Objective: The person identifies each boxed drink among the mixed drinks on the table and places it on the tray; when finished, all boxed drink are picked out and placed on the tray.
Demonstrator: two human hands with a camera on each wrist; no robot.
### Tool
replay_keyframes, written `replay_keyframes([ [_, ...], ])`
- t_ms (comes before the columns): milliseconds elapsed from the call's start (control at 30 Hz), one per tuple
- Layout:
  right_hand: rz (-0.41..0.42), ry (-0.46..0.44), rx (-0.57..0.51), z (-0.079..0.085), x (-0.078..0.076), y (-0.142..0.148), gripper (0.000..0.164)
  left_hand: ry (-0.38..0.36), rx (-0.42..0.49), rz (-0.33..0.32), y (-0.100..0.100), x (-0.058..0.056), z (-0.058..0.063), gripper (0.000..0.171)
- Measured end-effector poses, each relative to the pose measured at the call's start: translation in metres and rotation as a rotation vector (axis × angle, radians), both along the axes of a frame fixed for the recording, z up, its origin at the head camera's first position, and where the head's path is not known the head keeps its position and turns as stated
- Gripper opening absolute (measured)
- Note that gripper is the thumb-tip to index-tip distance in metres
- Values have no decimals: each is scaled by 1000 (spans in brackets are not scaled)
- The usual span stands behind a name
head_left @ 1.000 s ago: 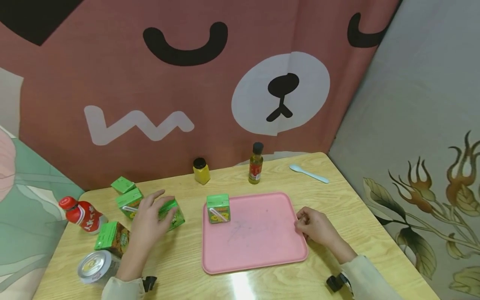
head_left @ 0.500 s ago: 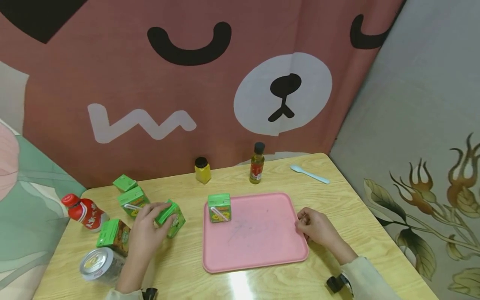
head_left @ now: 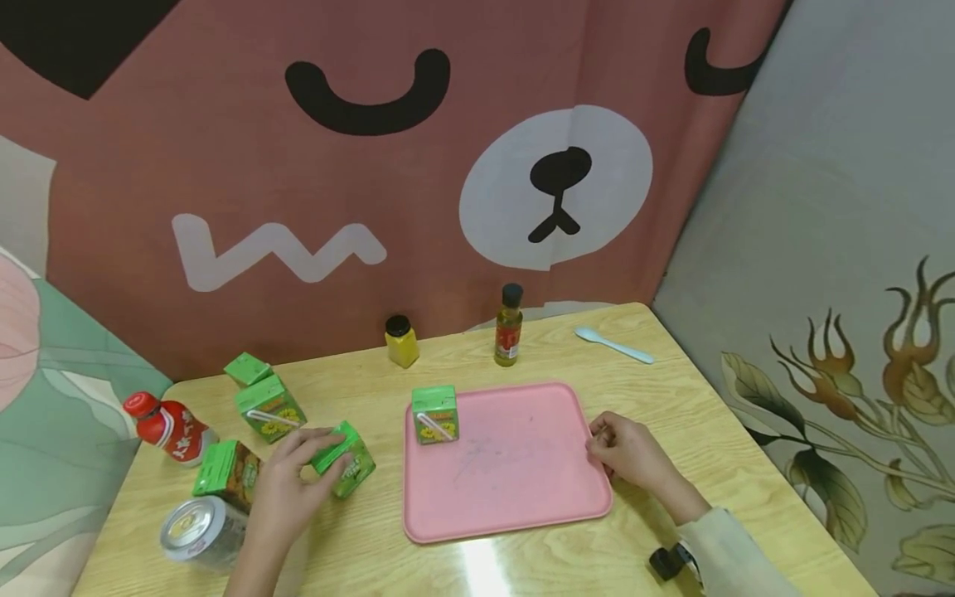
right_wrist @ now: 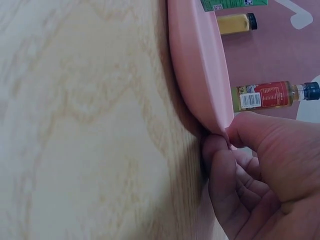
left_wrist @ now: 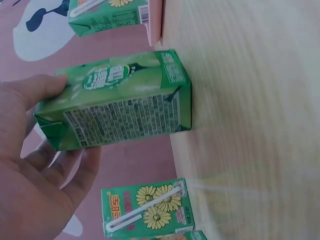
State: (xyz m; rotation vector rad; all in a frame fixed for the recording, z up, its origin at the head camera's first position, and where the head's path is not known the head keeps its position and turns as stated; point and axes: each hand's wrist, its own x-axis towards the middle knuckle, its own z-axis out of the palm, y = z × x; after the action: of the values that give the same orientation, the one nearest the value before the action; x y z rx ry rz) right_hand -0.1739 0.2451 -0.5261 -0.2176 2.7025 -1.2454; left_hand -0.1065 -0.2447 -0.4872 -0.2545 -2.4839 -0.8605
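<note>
Left of the tray, my left hand (head_left: 287, 485) grips a green juice box (head_left: 354, 469) by its upper end, thumb on one side and fingers on the other. In the left wrist view the juice box's lower end sits close to the tabletop, and its printed side panel shows. My right hand (head_left: 632, 452) pinches the right rim of the pink tray (head_left: 515, 477), as the right wrist view also shows, thumb above and curled fingers below. Another green juice box (head_left: 435, 416), with a straw on its front, stands in the tray's far left corner.
At left are a green carton (head_left: 248, 368), a juice box with a straw (head_left: 270, 408), a brown-sided carton (head_left: 228, 473), a red bottle (head_left: 173, 429) and a clear lidded can (head_left: 203, 531). Along the back are a yellow jar (head_left: 401, 342), an oil bottle (head_left: 508, 327) and a pale blue spoon (head_left: 614, 345).
My left hand has closed round the green juice box and drawn it a little nearer to me, tilting it. The right hand and the tray have stayed put.
</note>
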Motion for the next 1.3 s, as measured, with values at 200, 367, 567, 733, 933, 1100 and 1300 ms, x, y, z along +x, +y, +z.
replay_keyframes([
  [200,-12,12,4,2,1,2,12,-49,9,-45,5,2,0,44],
  [367,-11,-1,-7,2,1,3,13,-29,-5,-24,11,-2,-4,49],
  [567,-8,-14,-14,2,1,1,14,44,-10,-20,13,0,-5,47],
  [733,-14,-16,9,0,0,1,14,30,-4,-103,15,4,-2,46],
  [933,-11,-14,2,-3,-1,1,15,-7,18,-216,27,12,11,45],
  [1100,-3,-13,-11,-1,-1,1,16,1,21,-296,40,14,26,47],
  [1300,-15,-31,-16,-1,-1,0,17,-16,42,-405,56,10,39,42],
])
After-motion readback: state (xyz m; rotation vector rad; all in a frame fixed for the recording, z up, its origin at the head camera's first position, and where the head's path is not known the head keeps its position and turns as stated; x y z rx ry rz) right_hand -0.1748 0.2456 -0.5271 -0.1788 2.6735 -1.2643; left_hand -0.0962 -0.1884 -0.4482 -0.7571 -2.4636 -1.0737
